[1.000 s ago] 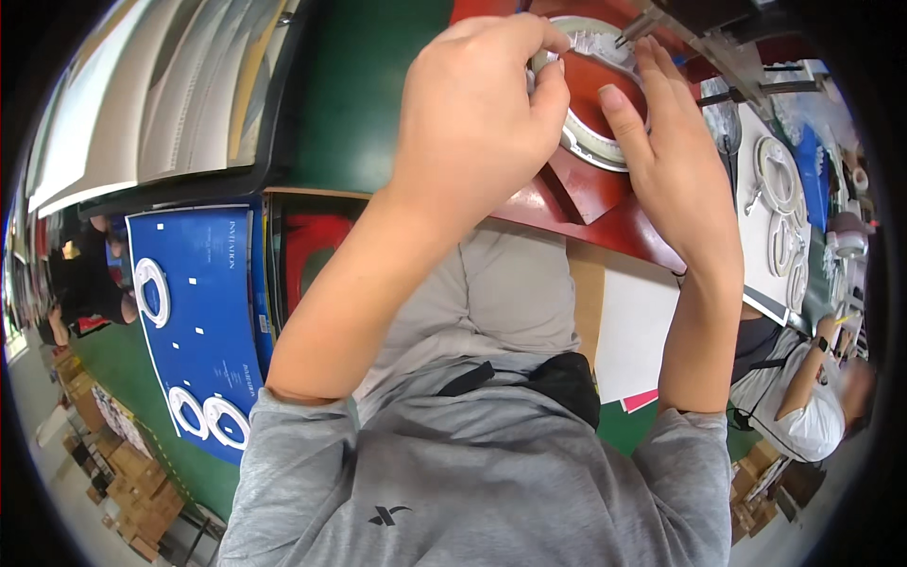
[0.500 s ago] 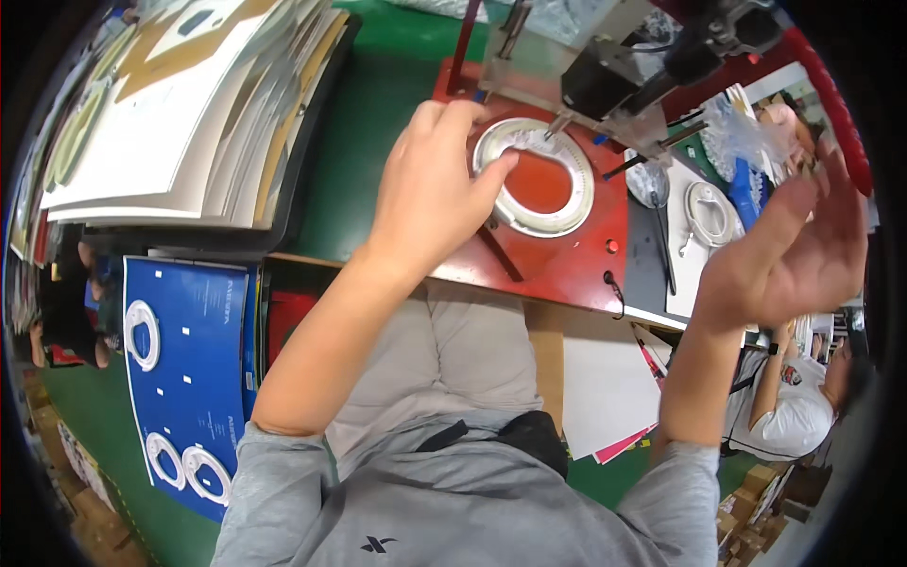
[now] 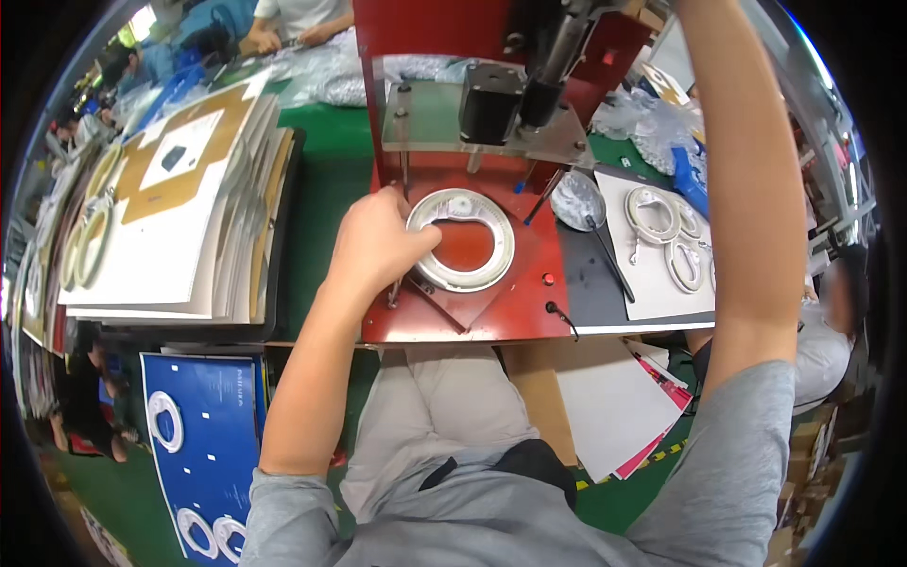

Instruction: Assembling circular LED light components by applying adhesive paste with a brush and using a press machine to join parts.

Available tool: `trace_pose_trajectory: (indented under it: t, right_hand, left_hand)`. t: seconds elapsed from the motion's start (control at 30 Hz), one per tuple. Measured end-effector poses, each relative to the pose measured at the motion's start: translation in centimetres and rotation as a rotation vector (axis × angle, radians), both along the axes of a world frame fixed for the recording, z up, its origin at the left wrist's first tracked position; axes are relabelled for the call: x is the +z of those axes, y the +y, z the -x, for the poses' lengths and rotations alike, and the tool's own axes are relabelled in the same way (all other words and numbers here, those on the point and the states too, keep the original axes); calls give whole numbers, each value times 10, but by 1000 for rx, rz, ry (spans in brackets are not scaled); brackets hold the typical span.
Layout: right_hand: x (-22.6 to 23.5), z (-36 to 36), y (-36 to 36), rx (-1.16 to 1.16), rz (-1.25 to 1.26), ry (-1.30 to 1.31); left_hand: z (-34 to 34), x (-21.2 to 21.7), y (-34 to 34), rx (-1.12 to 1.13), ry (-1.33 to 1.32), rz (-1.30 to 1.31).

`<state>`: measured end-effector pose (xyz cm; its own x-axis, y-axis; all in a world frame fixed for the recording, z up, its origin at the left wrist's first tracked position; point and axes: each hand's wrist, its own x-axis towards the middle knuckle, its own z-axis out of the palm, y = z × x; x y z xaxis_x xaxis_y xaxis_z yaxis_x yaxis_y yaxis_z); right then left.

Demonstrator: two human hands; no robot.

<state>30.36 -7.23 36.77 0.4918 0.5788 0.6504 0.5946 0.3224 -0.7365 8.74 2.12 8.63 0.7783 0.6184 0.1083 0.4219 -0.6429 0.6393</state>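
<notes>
A white ring-shaped part (image 3: 504, 244) lies on the red base (image 3: 524, 307) of a bench press machine. My left hand (image 3: 380, 238) closes on the ring's left side, its thumb at the inner edge and its fingertips partly hidden. Above the ring hang the machine's clear plate (image 3: 435, 128) and black motor block (image 3: 491, 102). My right forearm (image 3: 751, 189) reaches up past the machine's right side. The right hand itself lies beyond the upper edge of the picture.
A tall stack of boards (image 3: 222, 213) stands at left. More white rings (image 3: 652, 217) lie on a pale sheet at right, beside a dish (image 3: 578, 198) and a long-handled black tool (image 3: 614, 265). A blue board (image 3: 208, 416) with rings is at lower left. Another person's hands (image 3: 269, 40) work at the far side.
My right hand has gone up out of the picture. The view has turned, bringing the machine more upright. My left hand stays at the ring's left side.
</notes>
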Motion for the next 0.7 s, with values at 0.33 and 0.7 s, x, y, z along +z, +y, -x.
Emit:
trace_pose_trajectory:
  t: [0.33, 0.7]
  right_hand:
    - [-35, -3, -72, -483, 148, -387]
    - [-279, 112, -233, 246, 634, 310]
  left_hand:
    - [87, -19, -47, -359, -589, 1037]
    - [119, -49, -109, -496, -716, 1034]
